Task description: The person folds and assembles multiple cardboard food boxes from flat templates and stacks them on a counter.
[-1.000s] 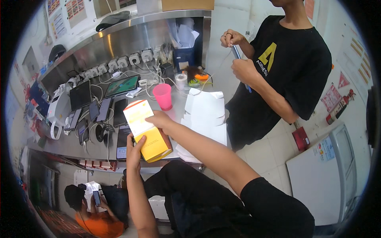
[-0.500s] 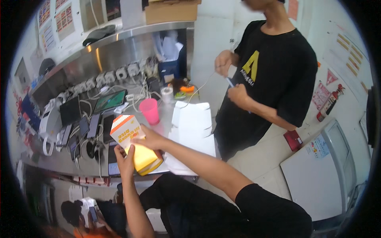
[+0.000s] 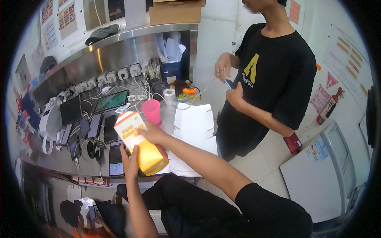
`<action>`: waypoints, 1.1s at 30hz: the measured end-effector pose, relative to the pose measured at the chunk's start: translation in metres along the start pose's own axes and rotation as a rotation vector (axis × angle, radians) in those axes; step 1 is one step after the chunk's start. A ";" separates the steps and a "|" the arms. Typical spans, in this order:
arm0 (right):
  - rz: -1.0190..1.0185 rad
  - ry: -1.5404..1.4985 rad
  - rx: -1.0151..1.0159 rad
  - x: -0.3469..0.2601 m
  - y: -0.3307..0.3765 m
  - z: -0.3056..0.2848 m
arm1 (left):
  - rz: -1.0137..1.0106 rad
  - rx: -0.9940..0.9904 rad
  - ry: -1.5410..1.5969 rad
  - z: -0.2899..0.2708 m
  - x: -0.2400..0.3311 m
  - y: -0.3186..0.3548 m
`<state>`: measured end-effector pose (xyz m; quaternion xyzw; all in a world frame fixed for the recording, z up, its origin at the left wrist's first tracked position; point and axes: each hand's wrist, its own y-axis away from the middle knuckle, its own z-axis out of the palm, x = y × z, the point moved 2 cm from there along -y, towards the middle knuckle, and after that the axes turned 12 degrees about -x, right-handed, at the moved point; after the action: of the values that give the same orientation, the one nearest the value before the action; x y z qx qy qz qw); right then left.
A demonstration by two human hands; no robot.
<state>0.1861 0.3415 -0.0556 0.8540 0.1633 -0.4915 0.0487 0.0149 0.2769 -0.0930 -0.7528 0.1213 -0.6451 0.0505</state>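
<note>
Since a second ago, box lifted higher and tilted more. Head view: my left hand (image 3: pixel 130 162) grips the yellow-and-white carton box (image 3: pixel 139 143) from below, fingers closed on its yellow end. My right hand (image 3: pixel 152 133) presses on the box's upper side, fingers curled on it. Box is above the bench (image 3: pixel 75 164) edge, near the pink cup (image 3: pixel 152 112) and flat white boxes (image 3: pixel 194 123).
</note>
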 end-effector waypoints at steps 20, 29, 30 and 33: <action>0.021 -0.078 -0.046 -0.004 0.023 -0.003 | -0.093 0.119 -0.154 0.000 -0.001 0.003; -0.194 0.770 0.255 -0.038 -0.017 -0.005 | -0.075 0.139 -0.250 0.002 0.007 0.010; -0.155 0.764 0.103 -0.032 -0.024 -0.002 | -0.089 0.127 -0.258 0.001 0.010 0.011; 0.039 0.785 -0.310 -0.014 -0.042 0.007 | -0.123 0.075 -0.368 -0.005 0.017 0.010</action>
<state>0.1598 0.3764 -0.0439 0.9620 0.2252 -0.0975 0.1200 0.0114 0.2632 -0.0781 -0.8615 0.0395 -0.5026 0.0603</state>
